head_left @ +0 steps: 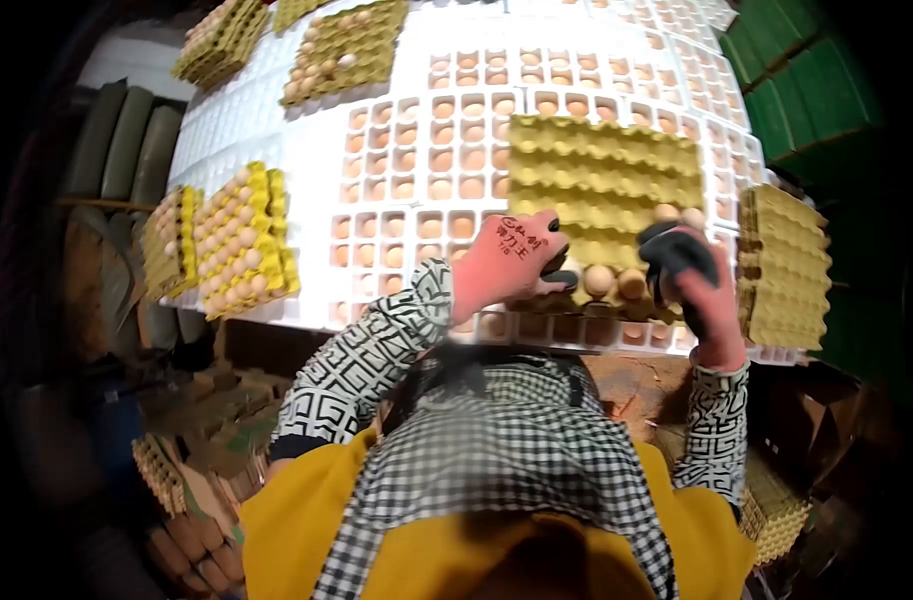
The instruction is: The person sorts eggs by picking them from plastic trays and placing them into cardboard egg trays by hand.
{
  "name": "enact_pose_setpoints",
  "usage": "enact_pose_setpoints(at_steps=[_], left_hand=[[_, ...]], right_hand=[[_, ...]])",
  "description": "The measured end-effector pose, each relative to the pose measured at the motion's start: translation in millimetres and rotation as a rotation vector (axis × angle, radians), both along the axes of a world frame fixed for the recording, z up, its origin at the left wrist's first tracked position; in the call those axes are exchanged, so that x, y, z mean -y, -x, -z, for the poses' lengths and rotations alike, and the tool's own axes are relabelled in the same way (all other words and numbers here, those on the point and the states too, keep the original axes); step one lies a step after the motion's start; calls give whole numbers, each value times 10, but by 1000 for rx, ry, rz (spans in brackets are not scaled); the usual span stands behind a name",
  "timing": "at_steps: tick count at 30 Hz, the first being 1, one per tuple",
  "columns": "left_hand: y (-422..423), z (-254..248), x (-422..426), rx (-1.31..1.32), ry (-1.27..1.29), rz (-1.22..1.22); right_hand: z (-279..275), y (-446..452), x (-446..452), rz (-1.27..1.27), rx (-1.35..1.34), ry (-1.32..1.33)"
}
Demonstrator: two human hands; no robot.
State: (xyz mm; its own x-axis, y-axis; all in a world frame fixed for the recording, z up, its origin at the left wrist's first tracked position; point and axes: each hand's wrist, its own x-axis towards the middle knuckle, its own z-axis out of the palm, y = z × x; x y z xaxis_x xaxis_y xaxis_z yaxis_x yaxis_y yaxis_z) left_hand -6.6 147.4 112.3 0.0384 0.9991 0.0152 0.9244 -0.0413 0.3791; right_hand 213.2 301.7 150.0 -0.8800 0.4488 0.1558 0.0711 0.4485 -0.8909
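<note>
Eggs (598, 281) sit beside the left hand (511, 260), glove (484, 268) lettered "弹力王".

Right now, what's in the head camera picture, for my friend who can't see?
A left hand and right hand in pink and black gloves work over a yellowish, ridged egg tray, with round, light brown eggs between them. Around it, white trays with square cells hold more eggs.

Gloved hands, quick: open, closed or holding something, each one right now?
Left hand: fingers bent at the egg tray; cannot tell whether it holds anything.
Right hand: curled beside some eggs; cannot tell whether it holds one.
</note>
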Motion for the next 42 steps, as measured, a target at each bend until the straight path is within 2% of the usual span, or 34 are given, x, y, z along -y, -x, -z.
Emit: enact_pose_setpoints(at_steps=[1, 2, 3, 4, 5, 6, 7, 9, 11, 12, 13, 15, 16, 17, 19, 21, 22, 23, 24, 25, 27, 28, 29, 31, 32, 34, 35, 36, 37, 39, 40, 42], left_hand=[[16, 59, 31, -4, -2, -18], [-19, 141, 36, -76, -75, 28], [-91, 238, 22, -141, -151, 65], [-156, 329, -28, -176, -56, 45], [-176, 428, -32, 57, -25, -25], [-196, 381, -38, -215, -105, 97], [-214, 356, -14, -270, -118, 109], [-118, 234, 74, -158, -97, 190], [51, 114, 293, 59, -220, -43], [215, 77, 556, 339, -353, -215], [470, 43, 850, 604, -166, -367], [950, 290, 1560, 716, -179, -752], [1209, 507, 1942, 540, -198, -852], [1396, 602, 2234, 387, -62, -967], [1682, 1100, 2750, 154, 143, -1044], [1759, 1286, 2907, 55, 233, -948], [1773, 1349, 2927, 52, 250, -900], [1788, 1206, 2865, 100, 288, -889], [1773, 1221, 2943, 188, 162, -903], [1795, 1238, 3029, 273, 28, -914], [1854, 1231, 3221, 273, -223, -929], [1873, 1381, 3355, 116, -319, -866], [1869, 1414, 3441, 61, -292, -796], [1959, 1632, 3575, -8, -240, -605], [1972, 1705, 3665, 17, -157, -599], [1959, 1880, 3921, 65, -244, -611], [1927, 1953, 4044, 91, -283, -613], [1890, 1964, 4110, 75, -297, -649], [1862, 1983, 4148, 82, -287, -673], [1821, 1915, 4128, 98, -271, -716], [1846, 1977, 4114, 58, -213, -719], [1863, 1924, 4138, 14, -82, -733]], right_hand=[[62, 78, 228, 3, 107, 53], [-61, 234, 414, -29, 407, -426], [32, 271, 486, -83, 592, -644], [215, 260, 486, -103, 652, -767], [361, 249, 456, -129, 699, -892], [369, 297, 504, -110, 691, -951], [446, 272, 499, -116, 715, -931], [354, 259, 438, -133, 592, -805], [373, 124, 344, 11, 430, -604], [86, 212, 462, 115, 500, -395], [84, 195, 606, 265, 395, -6], [112, 386, 1043, 199, 164, 308], [189, 543, 1257, 106, 238, 285], [309, 726, 1468, 16, 312, 260], [588, 1172, 1830, -153, 397, -222], [1131, 1551, 2170, -127, 392, -395], [1378, 1703, 2238, -160, 549, -542], [1568, 1825, 2265, -190, 709, -687], [1621, 1980, 2249, -212, 839, -630], [1608, 2017, 2254, -156, 747, -546], [1388, 2243, 2292, -5, 601, -317], [1377, 2371, 2278, 34, 509, -52], [1461, 2523, 2238, 27, 468, 419], [1199, 2983, 2373, -55, 283, 964], [1223, 3202, 2507, -116, 240, 800], [1478, 3506, 2865, -183, 140, 401], [1383, 3670, 2981, -316, 212, 170], [1424, 3764, 3139, -350, 212, 75], [1519, 3827, 3260, -385, 211, -21], [1863, 3841, 3382, -568, 247, -465], [2019, 3805, 3411, -592, 257, -481], [1715, 3733, 3386, -525, 200, -313]])
